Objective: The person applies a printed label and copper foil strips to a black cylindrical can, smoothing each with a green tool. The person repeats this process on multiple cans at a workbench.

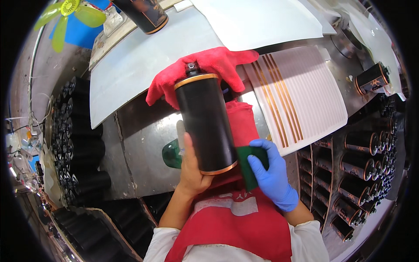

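A black cylindrical bottle [205, 122] with gold bands at both ends lies in front of me, its base toward me. My bare left hand [190, 174] is closed round the left side of its base end. The bottle's neck end rests at a red cloth [218, 59]. In a blue glove, my right hand [276, 177] pinches a dark green scouring pad [249, 170], whose edge meets the bottle's lower right side. A green glass-like object [172, 154] sits left of the bottle, partly hidden by my left hand.
Right of the bottle lies a white sheet [321, 96] with gold strips [279, 102]. Finished-looking patterned bottles [355, 168] fill racks at the right; plain black bottles [85, 144] stand stacked at the left. Another bottle [146, 17] stands at the back, near a green fan [69, 8].
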Tool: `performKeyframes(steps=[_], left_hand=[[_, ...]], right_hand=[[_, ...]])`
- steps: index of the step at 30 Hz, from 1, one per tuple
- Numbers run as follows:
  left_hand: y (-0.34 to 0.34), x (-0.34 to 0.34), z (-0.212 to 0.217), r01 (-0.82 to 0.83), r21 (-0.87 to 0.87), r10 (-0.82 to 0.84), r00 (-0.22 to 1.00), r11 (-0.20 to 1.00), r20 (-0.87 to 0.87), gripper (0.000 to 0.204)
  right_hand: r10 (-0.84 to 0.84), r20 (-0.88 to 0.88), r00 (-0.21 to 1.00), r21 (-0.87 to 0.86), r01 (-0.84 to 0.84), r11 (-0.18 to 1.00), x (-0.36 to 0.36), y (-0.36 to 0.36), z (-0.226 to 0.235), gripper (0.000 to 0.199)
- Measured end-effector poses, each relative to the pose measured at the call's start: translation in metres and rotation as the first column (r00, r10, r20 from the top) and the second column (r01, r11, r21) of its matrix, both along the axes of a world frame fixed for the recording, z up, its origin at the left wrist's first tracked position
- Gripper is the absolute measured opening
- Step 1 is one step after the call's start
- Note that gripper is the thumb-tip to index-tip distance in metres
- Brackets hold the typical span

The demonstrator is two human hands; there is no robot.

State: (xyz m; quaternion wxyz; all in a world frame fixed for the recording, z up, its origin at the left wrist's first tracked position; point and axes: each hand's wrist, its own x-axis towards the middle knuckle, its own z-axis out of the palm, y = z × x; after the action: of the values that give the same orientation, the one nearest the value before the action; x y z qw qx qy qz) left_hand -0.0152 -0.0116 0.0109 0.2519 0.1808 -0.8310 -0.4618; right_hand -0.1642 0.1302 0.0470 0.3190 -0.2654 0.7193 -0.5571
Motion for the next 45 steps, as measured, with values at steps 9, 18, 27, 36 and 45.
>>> performKeyframes(steps=[9,18,27,36,45], left_hand=[[0.005,-0.006,0.026,0.035,-0.417,0.064,0.973,0.908,0.221,0.105],[0.007,-0.002,0.012,-0.062,0.017,0.062,0.998,0.998,-0.023,0.106],[0.007,-0.019,0.037,0.068,0.201,-0.033,0.984,0.977,-0.176,0.093],[0.007,-0.023,0.025,0.105,0.204,-0.076,0.986,0.973,-0.147,0.114],[0.001,-0.006,0.018,-0.196,-0.315,0.177,0.98,0.929,-0.085,0.105]], right_hand=[[0.119,-0.074,0.99,-0.1,-0.126,0.987,0.012,-0.003,0.027,0.031],[0.019,0.07,0.997,-0.176,-0.006,0.984,-0.002,0.004,-0.003,0.033],[-0.022,0.34,0.94,-0.142,0.075,0.987,-0.068,-0.017,-0.004,0.027],[0.661,-0.543,0.518,0.417,-0.517,0.747,-0.124,-0.203,0.062,0.034],[0.683,-0.395,0.614,0.279,-0.628,0.726,-0.11,-0.143,0.128,0.033]])
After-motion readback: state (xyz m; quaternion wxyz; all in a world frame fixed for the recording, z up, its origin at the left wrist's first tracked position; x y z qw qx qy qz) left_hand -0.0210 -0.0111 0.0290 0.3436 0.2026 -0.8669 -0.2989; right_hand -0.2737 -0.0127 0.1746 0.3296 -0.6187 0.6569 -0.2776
